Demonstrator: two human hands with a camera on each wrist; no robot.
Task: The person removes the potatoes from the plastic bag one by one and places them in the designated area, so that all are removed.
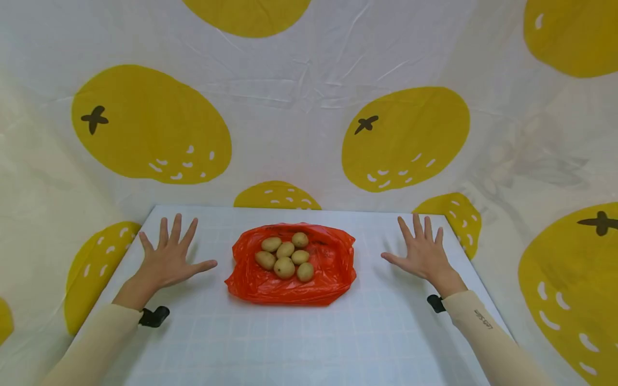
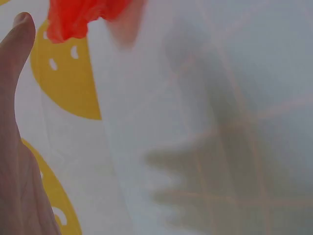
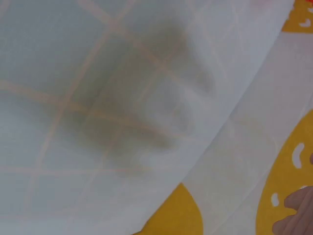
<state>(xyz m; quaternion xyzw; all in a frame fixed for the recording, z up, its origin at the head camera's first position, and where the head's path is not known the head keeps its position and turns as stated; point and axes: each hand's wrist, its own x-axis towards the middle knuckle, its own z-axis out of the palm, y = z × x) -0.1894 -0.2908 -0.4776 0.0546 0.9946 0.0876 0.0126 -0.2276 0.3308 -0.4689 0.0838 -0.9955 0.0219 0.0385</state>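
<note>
A red plastic bag (image 1: pixel 289 295) lies spread on the table, with several small potatoes (image 1: pixel 284 267) in a cluster on it. To the bag's left, my left hand (image 1: pixel 167 262) hovers over the table, fingers spread wide and holding nothing. On the other side, my right hand (image 1: pixel 425 256) is held out the same way, its thumb pointing toward the bag. In the left wrist view the bag's edge (image 2: pixel 68 22) shows at the top, beside my left thumb (image 2: pixel 14 54). Part of my right hand (image 3: pixel 298 213) appears in the lower corner of the right wrist view.
The white table (image 1: pixel 309 343) has a faint grid pattern, and shadows of both hands fall on it. Behind and around it hangs a pale sheet (image 1: pixel 289 123) printed with large yellow fruit. Black straps (image 1: pixel 153 317) circle both wrists at the sleeve ends.
</note>
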